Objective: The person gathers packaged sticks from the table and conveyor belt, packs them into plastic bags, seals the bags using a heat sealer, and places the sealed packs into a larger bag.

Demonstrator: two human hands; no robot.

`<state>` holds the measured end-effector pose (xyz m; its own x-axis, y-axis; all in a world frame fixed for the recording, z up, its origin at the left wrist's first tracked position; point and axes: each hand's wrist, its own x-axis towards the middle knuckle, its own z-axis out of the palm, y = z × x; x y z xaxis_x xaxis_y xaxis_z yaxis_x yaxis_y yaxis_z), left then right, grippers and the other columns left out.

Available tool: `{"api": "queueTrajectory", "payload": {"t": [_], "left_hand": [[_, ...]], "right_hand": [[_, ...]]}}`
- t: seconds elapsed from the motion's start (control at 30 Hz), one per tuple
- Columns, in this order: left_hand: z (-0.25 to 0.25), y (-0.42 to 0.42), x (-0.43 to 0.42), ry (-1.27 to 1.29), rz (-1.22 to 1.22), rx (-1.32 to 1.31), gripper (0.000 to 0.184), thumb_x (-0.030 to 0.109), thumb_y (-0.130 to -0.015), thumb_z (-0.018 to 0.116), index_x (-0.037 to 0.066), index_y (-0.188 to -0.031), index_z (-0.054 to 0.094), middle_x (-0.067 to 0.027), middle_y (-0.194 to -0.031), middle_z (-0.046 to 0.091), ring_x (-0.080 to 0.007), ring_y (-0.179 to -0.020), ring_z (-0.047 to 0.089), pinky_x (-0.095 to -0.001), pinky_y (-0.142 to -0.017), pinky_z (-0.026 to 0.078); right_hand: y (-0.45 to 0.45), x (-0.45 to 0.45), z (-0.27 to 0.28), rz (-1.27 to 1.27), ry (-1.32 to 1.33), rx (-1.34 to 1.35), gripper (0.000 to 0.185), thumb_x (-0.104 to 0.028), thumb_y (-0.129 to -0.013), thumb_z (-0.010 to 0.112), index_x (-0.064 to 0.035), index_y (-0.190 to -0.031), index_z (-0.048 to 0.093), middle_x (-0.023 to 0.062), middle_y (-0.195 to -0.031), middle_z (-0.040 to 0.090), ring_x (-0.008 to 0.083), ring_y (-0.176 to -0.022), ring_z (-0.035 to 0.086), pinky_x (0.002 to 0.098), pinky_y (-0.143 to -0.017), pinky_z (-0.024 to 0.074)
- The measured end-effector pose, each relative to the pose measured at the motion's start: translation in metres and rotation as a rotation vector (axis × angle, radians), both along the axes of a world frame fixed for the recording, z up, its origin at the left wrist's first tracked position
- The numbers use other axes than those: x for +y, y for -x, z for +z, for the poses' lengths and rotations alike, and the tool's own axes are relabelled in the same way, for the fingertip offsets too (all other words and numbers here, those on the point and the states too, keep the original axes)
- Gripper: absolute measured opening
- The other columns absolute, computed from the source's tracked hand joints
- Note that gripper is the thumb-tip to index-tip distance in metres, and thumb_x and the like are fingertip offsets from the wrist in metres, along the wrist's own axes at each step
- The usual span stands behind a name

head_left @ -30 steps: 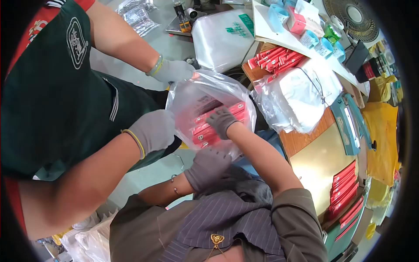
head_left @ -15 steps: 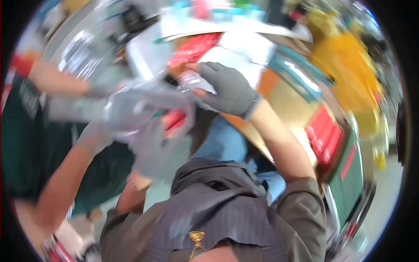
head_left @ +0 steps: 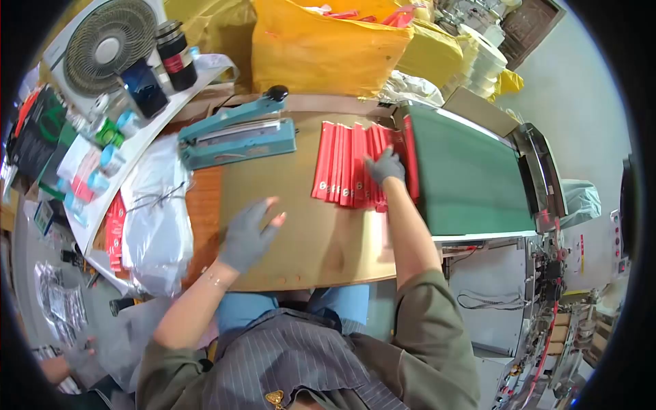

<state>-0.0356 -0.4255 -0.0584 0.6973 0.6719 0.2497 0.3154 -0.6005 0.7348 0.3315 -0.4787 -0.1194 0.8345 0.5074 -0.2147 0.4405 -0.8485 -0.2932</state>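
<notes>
My right hand [head_left: 387,168], in a grey glove with bare fingertips, reaches over the right part of a row of slim red packets [head_left: 339,164]. Its fingers are apart and touch the packets; I see no clear grip on any of them. The packets lie side by side on the brown board [head_left: 307,253]. My left hand [head_left: 247,236], gloved the same way, hovers above the board's left side. Its thumb and fingers are spread with nothing between them.
A blue-green bag sealer [head_left: 239,140] stands behind my left hand. Clear plastic bags [head_left: 157,219] lie left. The green conveyor belt [head_left: 471,178] borders the right side. A yellow sack [head_left: 328,51] is at the back. Lower left, another person's hand [head_left: 56,369] is beside clear plastic [head_left: 130,345].
My view has swung from the left side to the table. Both my hands have left the clear plastic bag near the other person; the right is now at the red packets.
</notes>
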Motion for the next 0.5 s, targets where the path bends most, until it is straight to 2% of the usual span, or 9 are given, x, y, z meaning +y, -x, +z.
{"api": "queueTrajectory", "payload": {"t": [0.03,0.13,0.2,0.23,0.3,0.37,0.4,0.43,0.5], "left_hand": [[-0.025,-0.031,0.016,-0.042,0.016,0.008,0.039,0.027,-0.087,0.064,0.000,-0.114,0.057,-0.0183,-0.105,0.062,-0.0321,-0.099,0.060,-0.0376,-0.085,0.048],[-0.080,-0.118,0.053,-0.242,0.111,0.023,0.059,0.045,-0.087,0.058,-0.005,-0.117,0.052,-0.0239,-0.108,0.059,-0.0390,-0.099,0.058,-0.0444,-0.086,0.047],[-0.099,-0.161,0.066,-0.144,0.170,0.049,0.064,0.048,-0.086,0.058,-0.007,-0.118,0.051,-0.0252,-0.107,0.059,-0.0402,-0.100,0.057,-0.0444,-0.086,0.046],[-0.098,-0.177,0.065,-0.052,0.238,0.065,0.068,0.051,-0.086,0.058,-0.008,-0.119,0.051,-0.0265,-0.106,0.059,-0.0414,-0.100,0.056,-0.0444,-0.087,0.046],[-0.096,-0.199,0.059,0.020,0.306,0.059,0.074,0.054,-0.084,0.059,-0.010,-0.120,0.048,-0.0268,-0.110,0.058,-0.0402,-0.104,0.057,-0.0432,-0.088,0.046],[-0.095,-0.214,0.062,0.543,0.276,-0.024,0.075,0.048,-0.084,0.064,-0.011,-0.127,0.044,-0.0267,-0.115,0.058,-0.0369,-0.105,0.058,-0.0384,-0.090,0.047],[-0.106,-0.212,0.078,0.690,-0.080,-0.056,0.076,0.049,-0.079,0.070,-0.010,-0.122,0.049,-0.0228,-0.114,0.061,-0.0288,-0.104,0.061,-0.0344,-0.088,0.049],[-0.104,-0.215,0.073,0.698,-0.070,-0.047,0.076,0.049,-0.079,0.070,-0.010,-0.122,0.049,-0.0228,-0.114,0.061,-0.0288,-0.104,0.061,-0.0344,-0.088,0.049],[-0.079,-0.217,0.057,1.438,0.037,-0.317,0.071,0.047,-0.076,0.074,-0.007,-0.118,0.054,-0.0167,-0.108,0.064,-0.0230,-0.097,0.063,-0.0330,-0.085,0.050]], "right_hand": [[0.017,0.004,0.005,0.046,0.014,-0.109,0.104,-0.067,-0.076,0.055,0.0001,-0.146,0.018,0.0296,-0.139,0.037,0.0421,-0.129,0.038,0.0463,-0.105,0.0334],[0.019,0.016,0.003,0.142,-0.086,-0.142,0.099,-0.065,-0.079,0.053,0.0038,-0.143,0.024,0.0315,-0.137,0.038,0.0428,-0.127,0.039,0.0464,-0.105,0.0336],[0.006,0.019,-0.005,0.074,-0.297,-0.364,0.093,-0.064,-0.081,0.051,0.0078,-0.137,0.032,0.0337,-0.137,0.036,0.0430,-0.128,0.037,0.0463,-0.104,0.0345],[-0.011,0.016,-0.007,-0.048,-0.303,-0.369,0.088,-0.063,-0.082,0.051,0.0088,-0.131,0.040,0.0347,-0.128,0.046,0.0433,-0.120,0.046,0.0460,-0.098,0.0410],[-0.031,0.008,-0.009,-0.251,-0.311,-0.025,0.089,-0.064,-0.080,0.055,0.0104,-0.127,0.041,0.0334,-0.112,0.057,0.0465,-0.104,0.056,0.0487,-0.089,0.0455],[-0.028,0.010,-0.011,-0.199,-0.281,-0.006,0.088,-0.064,-0.078,0.057,0.0102,-0.123,0.046,0.0324,-0.107,0.059,0.0461,-0.101,0.058,0.0481,-0.087,0.0469],[-0.018,0.013,-0.002,-0.141,-0.257,0.008,0.088,-0.065,-0.076,0.060,0.0101,-0.119,0.051,0.0315,-0.103,0.061,0.0457,-0.098,0.060,0.0474,-0.084,0.0483],[0.000,0.015,0.008,-0.016,-0.288,0.093,0.087,-0.067,-0.071,0.065,0.0105,-0.110,0.057,0.0295,-0.101,0.063,0.0401,-0.097,0.063,0.0445,-0.083,0.0491],[0.034,0.015,0.014,0.112,-0.486,0.511,0.076,-0.056,-0.076,0.068,0.0076,-0.115,0.055,0.0219,-0.098,0.066,0.0300,-0.090,0.066,0.0392,-0.079,0.0523]]}}
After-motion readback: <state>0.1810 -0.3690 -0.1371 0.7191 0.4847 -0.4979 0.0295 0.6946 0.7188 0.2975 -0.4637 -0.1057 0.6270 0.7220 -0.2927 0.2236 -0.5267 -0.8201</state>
